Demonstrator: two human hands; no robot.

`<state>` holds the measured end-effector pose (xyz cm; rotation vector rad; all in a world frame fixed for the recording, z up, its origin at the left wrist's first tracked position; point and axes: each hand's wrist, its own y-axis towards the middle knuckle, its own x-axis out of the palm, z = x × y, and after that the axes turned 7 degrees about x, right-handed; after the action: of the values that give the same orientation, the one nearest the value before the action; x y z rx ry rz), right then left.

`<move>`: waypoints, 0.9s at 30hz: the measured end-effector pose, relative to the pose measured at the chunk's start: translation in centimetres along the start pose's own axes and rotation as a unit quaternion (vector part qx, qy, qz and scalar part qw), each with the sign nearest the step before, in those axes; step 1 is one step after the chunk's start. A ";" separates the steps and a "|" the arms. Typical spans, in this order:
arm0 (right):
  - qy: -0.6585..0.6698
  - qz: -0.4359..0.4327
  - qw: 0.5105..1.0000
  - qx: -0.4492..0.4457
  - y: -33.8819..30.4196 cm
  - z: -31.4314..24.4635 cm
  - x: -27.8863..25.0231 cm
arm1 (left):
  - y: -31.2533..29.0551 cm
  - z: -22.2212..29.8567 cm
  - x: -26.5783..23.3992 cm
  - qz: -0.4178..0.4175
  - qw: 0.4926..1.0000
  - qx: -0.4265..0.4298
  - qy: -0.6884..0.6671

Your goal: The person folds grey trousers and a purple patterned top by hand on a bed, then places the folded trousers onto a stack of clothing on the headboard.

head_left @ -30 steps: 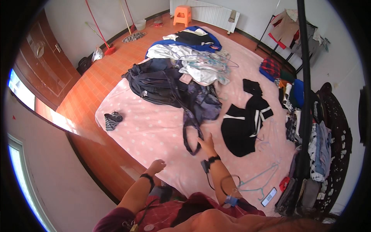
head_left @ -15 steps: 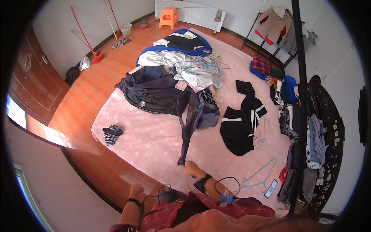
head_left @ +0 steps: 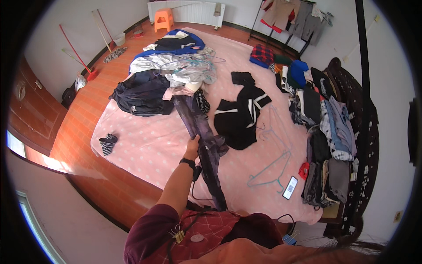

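Note:
Long dark purple-grey patterned trousers (head_left: 203, 130) stretch from the clothes heap down to the bed's near edge. My left hand (head_left: 192, 147) is closed on their left edge, about midway along. My right hand is out of sight, and the lower end of the trousers meets my checked red clothing. Right of the trousers lies a black top with white stripes (head_left: 239, 119), spread flat. Above them, the clothes heap (head_left: 143, 92) holds dark, white and blue garments. A small striped bundle (head_left: 107, 144) rests by itself on the left.
A pink dotted sheet (head_left: 145, 145) covers the bed. Hangers (head_left: 268, 169) and a phone (head_left: 290, 188) lie on the right, beside rows of folded clothes (head_left: 336, 127). An orange stool (head_left: 164, 20), a radiator and a clothes rack stand at the back. Brooms lean at the left wall.
My left hand has reached forward from near my body and gripped the trousers. My right hand, earlier at their lower end, has left view. The trousers are drawn nearer and the view has swung right.

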<state>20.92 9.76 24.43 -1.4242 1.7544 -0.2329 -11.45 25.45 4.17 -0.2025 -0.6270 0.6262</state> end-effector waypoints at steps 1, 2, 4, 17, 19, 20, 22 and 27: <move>0.004 0.008 1.000 0.016 -1.8 0.9 0.0 | 0.6 -1.4 -0.7 0.030 0.997 -0.014 0.064; 0.007 0.019 0.999 0.033 -3.5 2.0 0.0 | 1.0 -2.1 -1.6 0.058 0.990 -0.027 0.129; 0.029 0.063 0.993 0.093 -6.9 4.4 0.9 | -1.5 -1.9 0.4 0.035 0.986 -0.060 0.152; -0.069 0.375 0.891 0.247 -11.1 19.1 3.0 | -26.1 -7.7 -8.7 -0.447 0.572 -0.190 0.661; -0.100 0.373 0.898 0.210 -10.0 17.8 1.1 | -25.7 -8.6 -13.2 -0.421 0.695 -0.157 0.562; -0.112 0.371 0.902 0.192 -9.5 17.3 0.6 | -25.9 -7.2 -13.0 -0.319 0.765 -0.265 0.492; -0.109 0.421 0.896 0.085 -8.4 16.9 -0.5 | -25.5 -7.2 -15.2 -0.095 0.871 -0.341 0.342; 0.273 0.314 0.909 0.005 -6.5 10.1 -3.5 | -24.1 -6.7 -18.5 0.123 0.950 -0.285 0.020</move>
<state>32.60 14.15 23.77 -0.7454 2.5663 -0.3057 -7.47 -4.83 -1.46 -0.8431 -0.7389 0.6658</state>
